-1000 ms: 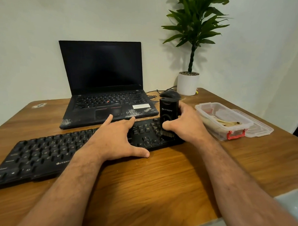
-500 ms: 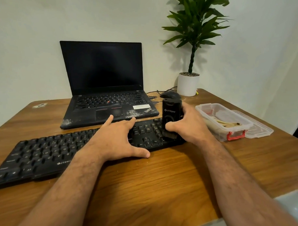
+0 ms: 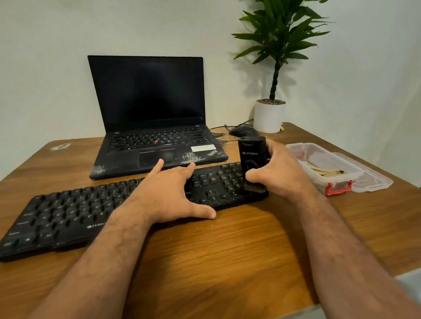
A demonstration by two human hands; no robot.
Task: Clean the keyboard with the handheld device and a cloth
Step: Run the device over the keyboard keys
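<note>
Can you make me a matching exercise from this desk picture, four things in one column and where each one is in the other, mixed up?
Things:
1. handheld device
2. left hand
3. mouse
4. clear plastic box

Places:
A. beside the white plant pot
B. at the table's right side, lid beside it
C. gripped upright by the right hand, brush on the keyboard's right end
D. spread flat over the keyboard's middle

Pairs: 1-C, 2-D, 3-A, 4-B

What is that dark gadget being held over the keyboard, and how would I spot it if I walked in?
Start at the open black laptop on the wooden table; in front of it lies a long black keyboard. At the keyboard's right end, the right hand grips an upright black handheld device. Unlike the low black mouse behind it, it stands tall, with white lettering and bristles touching the keys.
</note>
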